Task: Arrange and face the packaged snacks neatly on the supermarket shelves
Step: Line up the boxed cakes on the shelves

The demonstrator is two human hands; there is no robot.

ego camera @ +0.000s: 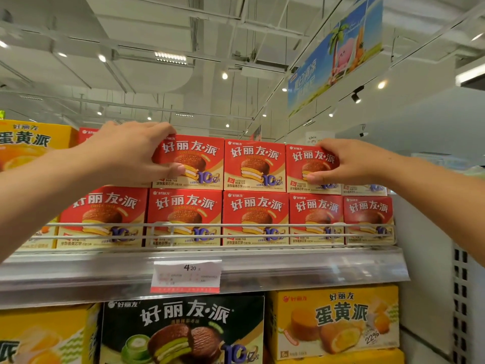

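Red chocolate-pie boxes stand two rows high on the top shelf [199, 261]. My left hand [131, 151] grips the left box of the upper row [199, 158], fingers over its top edge and thumb on its front. My right hand [349, 161] grips the right box of the upper row [307, 164], thumb on its front and fingers round its right side. One more red box [254, 165] sits between them. The lower row [256, 214] stands behind a wire rail [236, 225], faces forward.
Yellow egg-yolk-pie boxes [29, 140] stand at the far left of the top shelf. A price tag [186, 275] hangs on the shelf's front strip. Below are a black matcha-pie box [183, 329] and yellow boxes [336, 321]. A white perforated panel [462, 298] bounds the right.
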